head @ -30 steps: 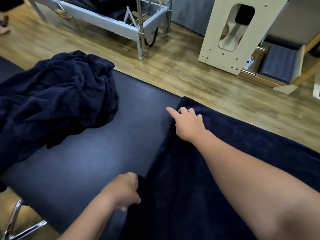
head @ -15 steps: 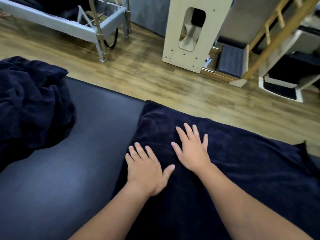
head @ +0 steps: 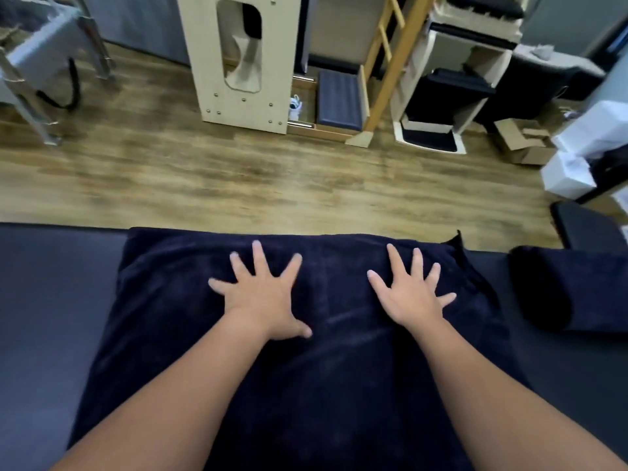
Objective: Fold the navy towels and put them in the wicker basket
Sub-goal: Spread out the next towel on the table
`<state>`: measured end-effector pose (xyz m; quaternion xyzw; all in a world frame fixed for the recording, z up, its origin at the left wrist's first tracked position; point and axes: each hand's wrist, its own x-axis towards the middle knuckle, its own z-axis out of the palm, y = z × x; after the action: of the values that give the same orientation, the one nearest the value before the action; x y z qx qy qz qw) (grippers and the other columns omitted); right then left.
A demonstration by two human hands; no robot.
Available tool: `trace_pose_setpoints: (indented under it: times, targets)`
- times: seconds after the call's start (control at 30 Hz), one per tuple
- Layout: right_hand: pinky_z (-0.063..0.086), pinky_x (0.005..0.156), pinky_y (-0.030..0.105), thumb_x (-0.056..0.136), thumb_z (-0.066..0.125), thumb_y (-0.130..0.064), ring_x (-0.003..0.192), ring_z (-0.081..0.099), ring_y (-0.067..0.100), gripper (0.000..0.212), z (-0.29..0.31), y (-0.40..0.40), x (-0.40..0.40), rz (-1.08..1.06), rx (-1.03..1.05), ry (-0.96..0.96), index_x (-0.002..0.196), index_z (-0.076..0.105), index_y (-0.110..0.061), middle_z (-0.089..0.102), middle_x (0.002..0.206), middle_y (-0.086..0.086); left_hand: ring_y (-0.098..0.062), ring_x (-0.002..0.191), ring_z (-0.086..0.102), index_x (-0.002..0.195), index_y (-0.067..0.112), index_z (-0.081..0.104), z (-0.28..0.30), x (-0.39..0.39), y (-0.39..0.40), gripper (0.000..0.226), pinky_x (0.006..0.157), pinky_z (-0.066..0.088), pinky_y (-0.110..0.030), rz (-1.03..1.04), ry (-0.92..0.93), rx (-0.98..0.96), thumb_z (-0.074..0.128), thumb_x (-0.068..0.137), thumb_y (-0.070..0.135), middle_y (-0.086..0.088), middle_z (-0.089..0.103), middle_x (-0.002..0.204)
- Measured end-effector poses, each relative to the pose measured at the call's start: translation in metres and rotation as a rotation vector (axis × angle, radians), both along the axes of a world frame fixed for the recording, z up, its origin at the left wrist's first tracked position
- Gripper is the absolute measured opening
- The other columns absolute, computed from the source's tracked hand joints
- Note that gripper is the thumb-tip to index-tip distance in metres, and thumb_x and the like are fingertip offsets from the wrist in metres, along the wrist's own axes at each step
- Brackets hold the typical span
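Observation:
A navy towel (head: 333, 362) lies spread flat on the dark padded table (head: 51, 300), its far edge along the table's far side. My left hand (head: 261, 294) presses flat on it with fingers spread wide, left of centre. My right hand (head: 411, 294) presses flat the same way toward the towel's right end. A small corner of the towel sticks up at the far right. Another dark navy cloth (head: 571, 287) lies at the table's right end. No wicker basket is in view.
Beyond the table is a wooden floor (head: 272, 178). Across it stand a pale wooden box with a cut-out (head: 241, 59), a wooden ladder frame (head: 384, 69), a white stepped unit (head: 448, 79), a metal frame (head: 40, 62) at far left, and cardboard and white boxes (head: 557, 154) at right.
Both hands went from pinching the towel's left edge to lying flat, then slid apart and rightward across it. The view swung right, so the crumpled towel pile has left the frame.

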<state>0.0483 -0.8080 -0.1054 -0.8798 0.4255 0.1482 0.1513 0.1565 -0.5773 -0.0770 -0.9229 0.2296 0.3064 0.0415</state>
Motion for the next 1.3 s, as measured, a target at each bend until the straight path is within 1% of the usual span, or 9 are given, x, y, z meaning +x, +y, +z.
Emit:
trace_pose_setpoints:
  times: [0.2,0.33,0.47,0.63,0.83,0.97,1.1,1.17,1.3]
  targets:
    - [-0.001,0.106,0.081,0.089,0.029,-0.078,0.153,-0.019,0.028,0.071,0.0,-0.064,0.0,-0.106,0.032,-0.03,0.153,0.01,-0.055,-0.011,0.168,-0.012,-0.062,0.14,-0.027,0.134,0.065,-0.037,-0.007,-0.004,-0.025,0.146,0.101,0.016,-0.086,0.044,0.088,0.046,0.079,0.048,0.084,-0.02,-0.04,0.156]
    - [0.009,0.11,0.077,0.101,0.04,-0.049,0.154,0.003,0.027,0.056,0.0,-0.1,-0.005,-0.216,-0.016,-0.178,0.154,0.029,-0.033,0.012,0.167,0.005,-0.061,0.14,-0.027,0.13,0.066,-0.04,-0.006,-0.004,-0.027,0.147,0.102,0.017,-0.086,0.057,0.074,0.066,0.08,0.047,0.083,-0.019,-0.042,0.156]
    - [0.032,0.106,0.056,0.1,0.046,-0.019,0.132,0.043,0.036,0.033,0.001,-0.123,-0.025,-0.35,-0.165,-0.336,0.132,0.052,-0.014,0.049,0.141,0.013,-0.061,0.14,-0.027,0.129,0.067,-0.041,-0.007,-0.005,-0.026,0.147,0.101,0.018,-0.085,0.052,0.059,0.065,0.079,0.045,0.084,-0.019,-0.041,0.156]
    - [0.034,0.094,0.045,0.096,0.053,-0.014,0.118,0.047,0.035,0.025,0.005,-0.142,-0.028,-0.421,-0.278,-0.348,0.116,0.068,-0.019,0.064,0.117,0.011,-0.059,0.141,-0.027,0.127,0.068,-0.041,-0.006,-0.006,-0.026,0.147,0.102,0.018,-0.084,0.063,0.055,0.071,0.079,0.045,0.085,-0.017,-0.042,0.156]
    - [0.037,0.096,0.05,0.092,0.061,-0.015,0.118,0.046,0.042,0.032,0.007,-0.149,-0.025,-0.413,-0.385,-0.361,0.124,0.061,-0.014,0.051,0.128,0.018,-0.056,0.146,-0.021,0.126,0.068,-0.042,-0.007,-0.009,-0.021,0.145,0.103,0.025,-0.08,0.036,-0.01,0.06,0.072,0.04,0.093,-0.014,-0.036,0.16]
    - [0.044,0.085,0.05,0.093,0.056,-0.035,0.105,0.051,0.04,0.031,0.0,-0.095,-0.038,0.076,-0.427,-0.31,0.115,0.063,-0.013,0.055,0.115,0.016,-0.056,0.145,-0.022,0.127,0.068,-0.042,-0.007,-0.011,-0.021,0.142,0.104,0.024,-0.081,0.036,-0.012,0.055,0.07,0.044,0.093,-0.014,-0.037,0.16]
    - [0.023,0.11,0.064,0.091,0.04,-0.069,0.144,0.022,0.039,0.068,-0.009,-0.024,-0.071,0.296,-0.2,-0.16,0.15,0.033,-0.039,0.023,0.16,0.01,-0.055,0.145,-0.024,0.128,0.07,-0.039,-0.006,-0.014,-0.02,0.138,0.105,0.019,-0.082,0.068,-0.006,0.015,0.072,0.049,0.09,-0.011,-0.039,0.159]
    - [0.002,0.113,0.072,0.089,0.031,-0.079,0.152,-0.009,0.038,0.077,-0.016,-0.019,-0.091,0.283,-0.112,-0.086,0.155,0.007,-0.048,-0.007,0.167,0.001,-0.051,0.146,-0.027,0.129,0.07,-0.037,-0.006,-0.02,-0.016,0.137,0.106,0.013,-0.082,0.111,-0.009,-0.022,0.074,0.052,0.087,-0.008,-0.04,0.159]
    - [0.005,0.113,0.074,0.095,0.026,-0.072,0.151,-0.011,0.042,0.077,-0.012,-0.03,-0.124,-0.052,-0.1,-0.057,0.16,0.004,-0.036,-0.007,0.168,0.011,-0.04,0.149,-0.027,0.143,0.06,-0.03,-0.007,-0.047,-0.01,0.127,0.11,0.002,-0.079,0.116,-0.179,-0.121,0.074,0.071,0.073,-0.008,-0.034,0.162]
